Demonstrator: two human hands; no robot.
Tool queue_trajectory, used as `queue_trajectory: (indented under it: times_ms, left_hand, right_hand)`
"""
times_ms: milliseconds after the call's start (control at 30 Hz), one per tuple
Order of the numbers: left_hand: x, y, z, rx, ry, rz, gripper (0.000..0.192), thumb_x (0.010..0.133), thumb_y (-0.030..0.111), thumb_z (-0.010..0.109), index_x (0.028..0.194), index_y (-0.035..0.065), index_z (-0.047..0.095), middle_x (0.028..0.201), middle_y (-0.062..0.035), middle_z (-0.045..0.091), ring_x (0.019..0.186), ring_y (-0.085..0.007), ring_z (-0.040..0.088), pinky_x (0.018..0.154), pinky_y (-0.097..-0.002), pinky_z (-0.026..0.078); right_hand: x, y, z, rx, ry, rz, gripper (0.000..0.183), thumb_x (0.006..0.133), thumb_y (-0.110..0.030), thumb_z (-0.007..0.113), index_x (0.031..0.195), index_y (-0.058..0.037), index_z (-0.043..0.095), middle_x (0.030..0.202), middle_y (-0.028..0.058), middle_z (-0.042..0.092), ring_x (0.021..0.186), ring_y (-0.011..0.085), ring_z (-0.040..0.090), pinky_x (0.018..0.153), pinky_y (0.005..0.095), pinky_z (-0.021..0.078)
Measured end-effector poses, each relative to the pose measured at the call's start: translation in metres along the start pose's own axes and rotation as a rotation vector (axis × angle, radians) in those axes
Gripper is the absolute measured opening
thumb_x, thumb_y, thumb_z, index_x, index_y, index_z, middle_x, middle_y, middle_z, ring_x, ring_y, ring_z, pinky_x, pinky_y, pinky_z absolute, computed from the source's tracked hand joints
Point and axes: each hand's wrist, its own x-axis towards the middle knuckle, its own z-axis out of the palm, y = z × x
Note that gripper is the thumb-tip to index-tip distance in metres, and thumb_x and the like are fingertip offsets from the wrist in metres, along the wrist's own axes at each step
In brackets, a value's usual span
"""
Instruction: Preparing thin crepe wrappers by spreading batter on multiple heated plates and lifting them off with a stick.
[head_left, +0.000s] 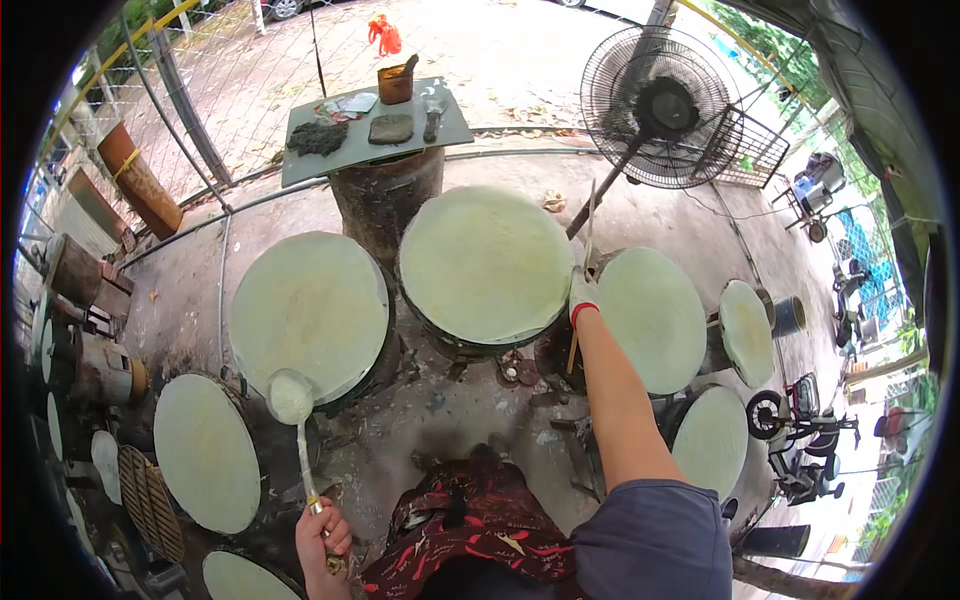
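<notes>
My left hand, bare, is closed around the handle of a long-handled ladle. Pale batter or flour coats the ladle's bowl, which is over the near edge of the left round griddle. That griddle carries a thin pale-green layer. My right hand, in a white glove with a red cuff, grips a thin wooden stick at the right rim of the middle griddle, which is coated the same way. Beside the glove, on its right, lies another coated griddle.
More coated rounds stand at left and right. Behind the middle griddle, a board on a drum holds a rusty can, a brush, a cloth and a block. A pedestal fan stands at back right; a motorbike is farther right.
</notes>
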Motion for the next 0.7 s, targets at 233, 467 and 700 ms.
queue_trajectory:
  times_ms: [233,467,700]
  left_hand:
    - [-0.022,0.018,-0.003,-0.190,0.059,0.186,0.009,0.090,0.004,0.045,0.098,0.0007,0.049,0.063,-0.0023,0.040,0.040,-0.0061,0.034,0.030,-0.0198,0.030]
    - [-0.027,0.036,-0.008,-0.250,0.041,0.274,0.006,0.089,0.004,0.048,0.095,0.0019,0.049,0.064,-0.0019,0.041,0.041,-0.0059,0.033,0.031,-0.0194,0.030]
    - [-0.051,0.043,-0.039,-0.333,0.076,0.357,0.009,0.088,0.003,0.048,0.097,0.0022,0.048,0.065,-0.0013,0.040,0.043,-0.0057,0.034,0.034,-0.0206,0.031]
  right_hand:
    - [-0.065,-0.092,0.013,-0.370,-0.266,-0.154,0.044,0.070,-0.028,0.068,0.101,0.0035,0.066,0.080,0.0166,0.067,0.070,0.0268,0.064,0.061,0.0362,0.0490]
    - [-0.184,-0.318,0.030,0.114,-0.561,-0.206,0.034,0.077,-0.026,0.067,0.097,0.0012,0.064,0.060,0.0011,0.053,0.043,0.0077,0.044,0.039,0.0247,0.0344]
    - [-0.340,-0.472,0.099,0.119,-0.914,-0.473,0.031,0.076,-0.029,0.069,0.088,-0.0006,0.065,0.061,-0.0006,0.050,0.048,0.0086,0.044,0.043,0.0242,0.0364]
